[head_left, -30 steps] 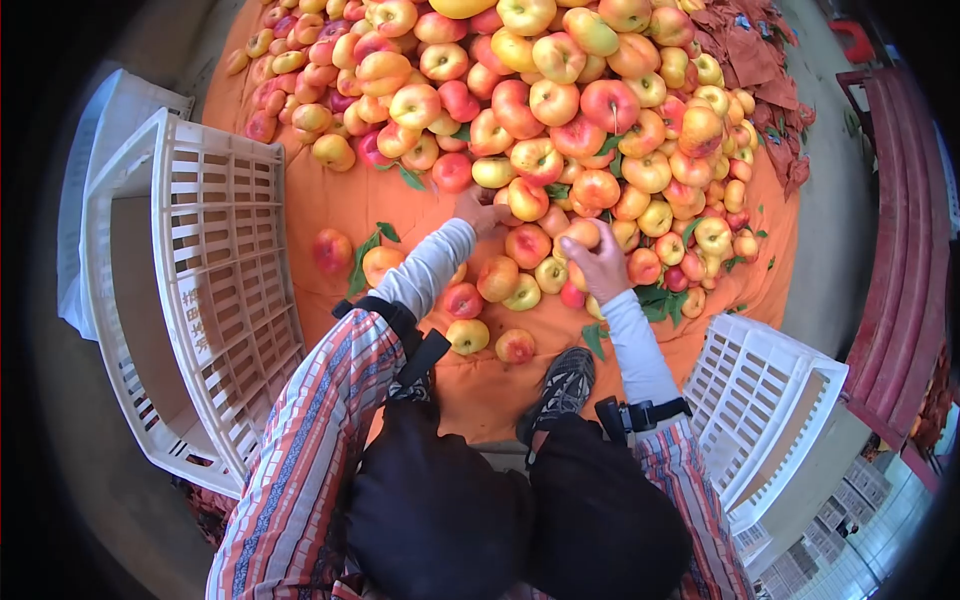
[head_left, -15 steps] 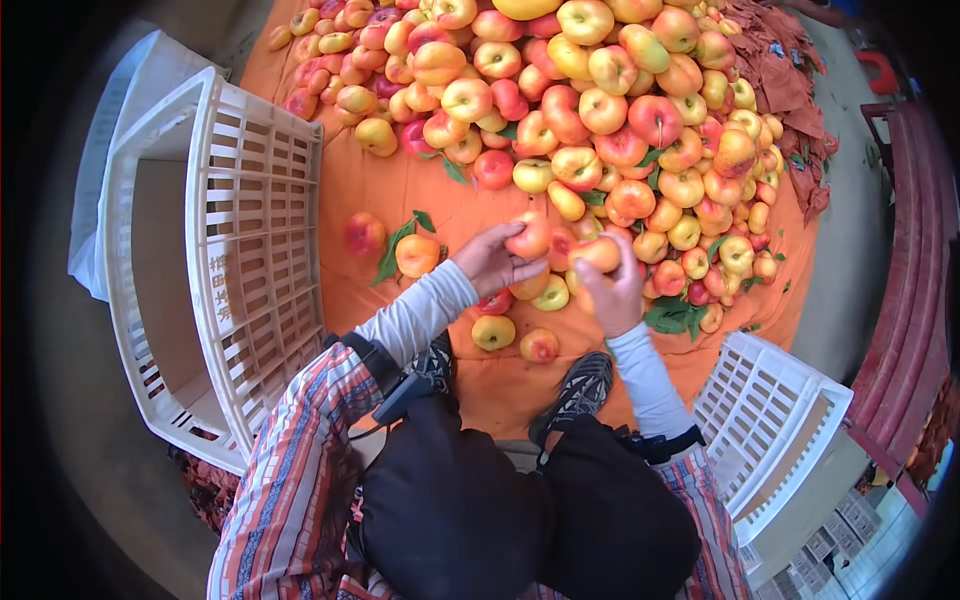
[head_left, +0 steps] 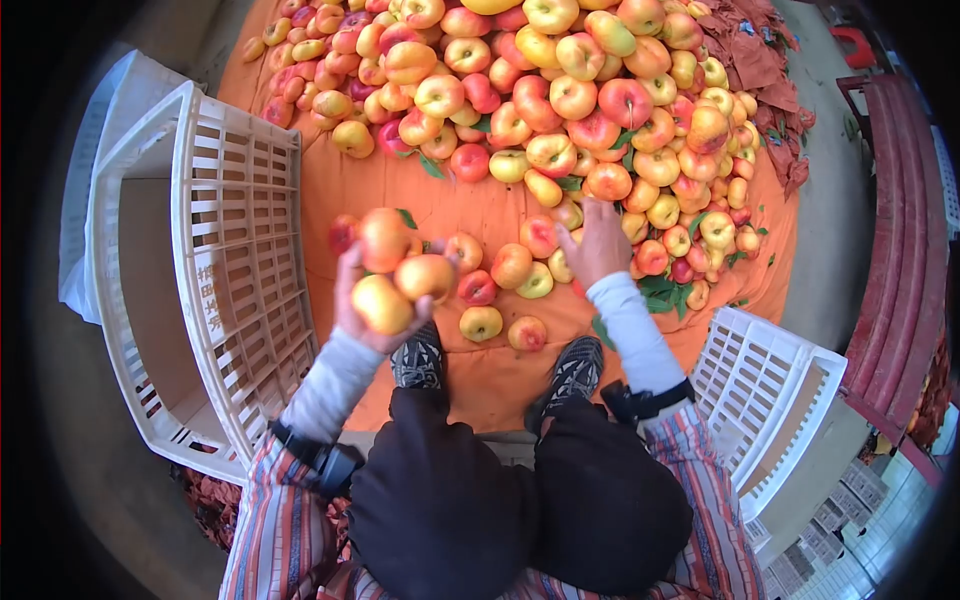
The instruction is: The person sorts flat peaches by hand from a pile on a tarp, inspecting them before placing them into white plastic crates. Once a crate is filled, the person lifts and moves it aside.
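At the left stands a white crate [head_left: 182,190], turned on its side with its slatted base facing the cloth; a pale, partly covered object [head_left: 85,200] lies against its outer side. An orange cloth [head_left: 450,385] covers the floor between this crate and the right-hand side.

The left hand [head_left: 353,318] is raised above the left part of the cloth, palm up and fingers curved, bearing a cluster of three fruits [head_left: 385,300], rounded and orange-yellow, touching one another. A red fruit [head_left: 343,234] shows just to the left of the cluster, slightly blurred.

To the right of that hand, loose fruits [head_left: 511,265] lie scattered on the cloth, some touching, two of them set apart on the near side. Dark patterned shoes [head_left: 418,360] stand at the near edge, one behind the left hand's side, one farther right.

The right hand [head_left: 602,248] reaches down at the near edge of the heap [head_left: 573,97], fingers bent; whether it grips a fruit cannot be told. The heap fills the far centre, mixed red, orange and yellow, with green leaves [head_left: 660,292] at its near right edge.

Near right stands a second crate [head_left: 790,345], white and tilted. Crumpled brown paper [head_left: 755,62] lies far right, and beyond it a dark red structure [head_left: 895,250].
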Tool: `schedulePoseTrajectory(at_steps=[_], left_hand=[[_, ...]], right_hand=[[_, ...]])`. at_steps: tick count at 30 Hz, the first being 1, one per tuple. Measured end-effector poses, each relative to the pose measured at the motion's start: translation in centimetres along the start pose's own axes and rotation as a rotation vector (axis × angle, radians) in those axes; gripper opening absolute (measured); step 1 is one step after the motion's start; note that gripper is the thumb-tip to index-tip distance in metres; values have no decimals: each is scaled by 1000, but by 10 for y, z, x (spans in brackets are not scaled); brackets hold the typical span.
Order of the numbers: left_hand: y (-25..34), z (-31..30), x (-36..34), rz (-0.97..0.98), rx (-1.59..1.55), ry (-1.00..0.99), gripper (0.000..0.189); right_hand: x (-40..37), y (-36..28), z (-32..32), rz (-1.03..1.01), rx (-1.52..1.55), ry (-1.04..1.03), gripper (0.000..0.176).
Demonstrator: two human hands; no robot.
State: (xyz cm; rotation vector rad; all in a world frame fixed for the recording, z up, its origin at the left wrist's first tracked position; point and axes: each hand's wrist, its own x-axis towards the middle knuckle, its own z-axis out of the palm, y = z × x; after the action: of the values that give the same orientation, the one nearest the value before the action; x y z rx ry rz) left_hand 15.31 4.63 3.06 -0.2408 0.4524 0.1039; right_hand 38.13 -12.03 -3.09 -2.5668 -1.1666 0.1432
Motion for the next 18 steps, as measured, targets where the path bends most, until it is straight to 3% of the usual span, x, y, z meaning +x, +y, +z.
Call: schedulePoseTrajectory(at_steps=[2, 4, 5, 7, 9, 10, 12, 14, 17, 18], left_hand=[[5, 36, -35, 289, 103, -25, 50], [27, 57, -74, 389, 77, -124, 43], [46, 86, -113, 472, 22, -46, 41], [80, 83, -160, 554, -12, 19, 44], [102, 63, -191, 751, 118, 93, 47], [106, 62, -192, 645, -55, 26, 47], [104, 64, -196, 662, -35, 40, 46], [103, 63, -203, 697, 6, 49, 44], [127, 50, -216, 755, 78, 83, 43], [133, 42, -220, 788, 81, 115, 43]], right_hand=[[11, 26, 24, 30, -125, -162, 41], [19, 33, 41, -54, -224, -263, 40], [24, 32, 43, -38, -187, -300, 37], [31, 31, 39, 2, -130, -368, 31], [23, 57, 46, 40, 174, -248, 26], [19, 67, 41, 55, 323, -185, 24], [-3, 91, 30, 281, 850, -89, 23], [-25, 106, 22, 396, 914, 9, 25], [-49, 94, 15, 477, 760, -30, 33], [-53, 86, 12, 333, 543, -41, 37]])
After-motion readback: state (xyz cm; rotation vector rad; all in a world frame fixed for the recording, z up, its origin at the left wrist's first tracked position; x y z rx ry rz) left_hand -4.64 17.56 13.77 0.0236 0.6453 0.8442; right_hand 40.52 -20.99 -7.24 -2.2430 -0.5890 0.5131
